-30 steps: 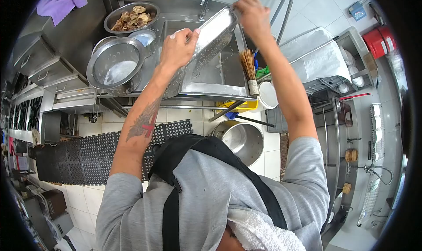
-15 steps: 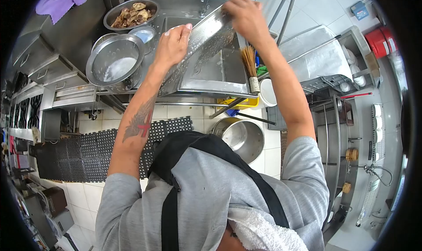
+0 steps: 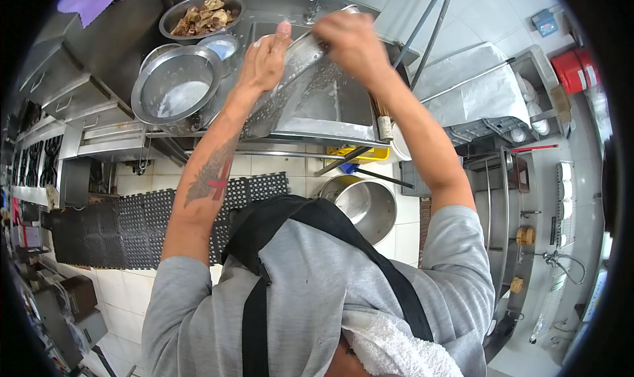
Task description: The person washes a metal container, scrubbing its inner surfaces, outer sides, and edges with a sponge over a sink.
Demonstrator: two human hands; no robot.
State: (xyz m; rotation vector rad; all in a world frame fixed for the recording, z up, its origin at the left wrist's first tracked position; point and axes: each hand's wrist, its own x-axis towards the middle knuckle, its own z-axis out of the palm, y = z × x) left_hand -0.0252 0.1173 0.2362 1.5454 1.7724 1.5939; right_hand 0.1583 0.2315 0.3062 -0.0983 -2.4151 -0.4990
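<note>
Shiny, soapy metal pan (image 3: 300,63) tilted over the stainless-steel sink (image 3: 317,138), long axis running from lower left, near the sink front, up towards the far right. Left hand (image 3: 264,63) at its left long edge, fingers curled, thumb raised; can't tell whether they clamp. Right hand (image 3: 353,40) nearer the upper far end, fingers bent down over the pan, blurred; grip unclear. Wide steel bowl (image 3: 146,103) left of the left hand, apart.

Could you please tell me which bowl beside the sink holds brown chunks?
The wide metal bowl at the back; the small bowl and the deep bowl in front of it show none.
</note>
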